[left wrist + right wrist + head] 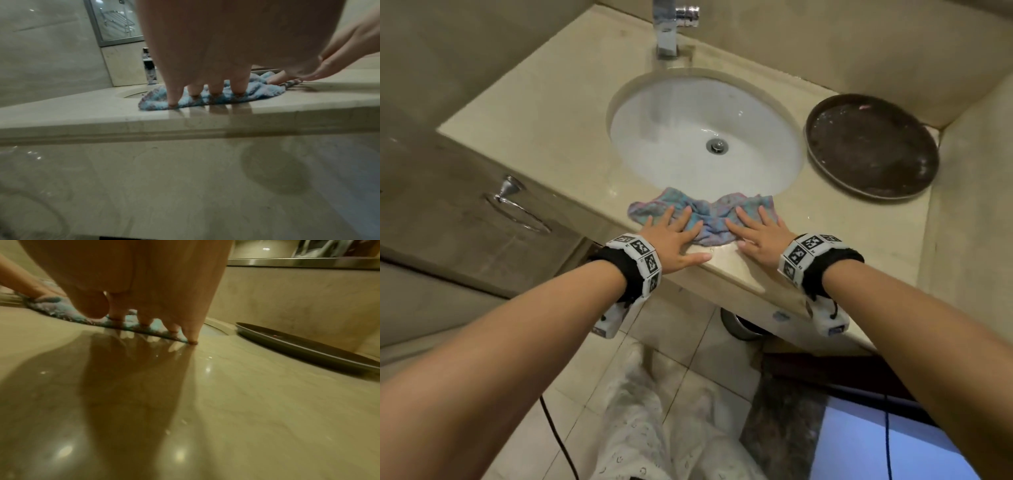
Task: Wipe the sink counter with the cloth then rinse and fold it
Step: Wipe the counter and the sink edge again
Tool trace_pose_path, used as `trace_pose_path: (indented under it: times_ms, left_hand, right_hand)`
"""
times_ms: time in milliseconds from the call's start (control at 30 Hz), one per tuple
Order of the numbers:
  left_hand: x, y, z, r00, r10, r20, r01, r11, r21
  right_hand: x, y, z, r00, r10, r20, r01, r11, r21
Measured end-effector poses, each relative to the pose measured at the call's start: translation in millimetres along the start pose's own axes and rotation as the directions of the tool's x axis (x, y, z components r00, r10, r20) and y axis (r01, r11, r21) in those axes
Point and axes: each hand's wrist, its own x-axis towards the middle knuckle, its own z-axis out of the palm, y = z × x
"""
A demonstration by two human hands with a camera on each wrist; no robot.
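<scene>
A crumpled blue and pink cloth (pixel 709 214) (pixel 259 91) (pixel 61 309) lies on the beige counter (pixel 541 137), between the white basin (pixel 705 137) and the counter's front edge. My left hand (pixel 674 236) (pixel 205 91) lies flat, its straight fingers pressing the cloth's left half. My right hand (pixel 760 233) (pixel 152 324) lies flat too, fingers spread on the cloth's right half, little finger touching the bare counter. Both thumbs rest on the wet stone near the edge. Neither hand grips the cloth.
A chrome tap (pixel 671 31) stands behind the basin. A dark round tray (pixel 873 147) (pixel 308 347) sits on the counter to the right, against the wall. A towel ring (pixel 517 205) hangs on the left wall. A bin (pixel 739 325) stands under the counter.
</scene>
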Motion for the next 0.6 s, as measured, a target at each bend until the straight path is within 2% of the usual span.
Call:
trace_pose_path:
  times_ms: [133, 300, 467, 600]
  left_hand:
    - [18, 5, -7, 0.997, 0.077, 0.029, -0.079, 0.995, 0.062]
    - [47, 36, -26, 0.980, 0.191, 0.059, -0.197, 0.971, 0.134]
    - [82, 79, -41, 0.945, 0.319, 0.073, -0.327, 0.926, 0.191]
    - [109, 115, -57, 0.908, 0.393, 0.143, -0.417, 0.880, 0.227]
  right_hand:
    - [-14, 25, 6, 0.991, 0.130, -0.011, -0.129, 0.988, 0.081]
    - [-28, 49, 15, 0.958, 0.287, 0.010, -0.282, 0.937, 0.206]
    - [-52, 79, 30, 0.888, 0.457, 0.050, -0.447, 0.835, 0.321]
    - [-66, 96, 37, 0.820, 0.565, 0.093, -0.554, 0.740, 0.383]
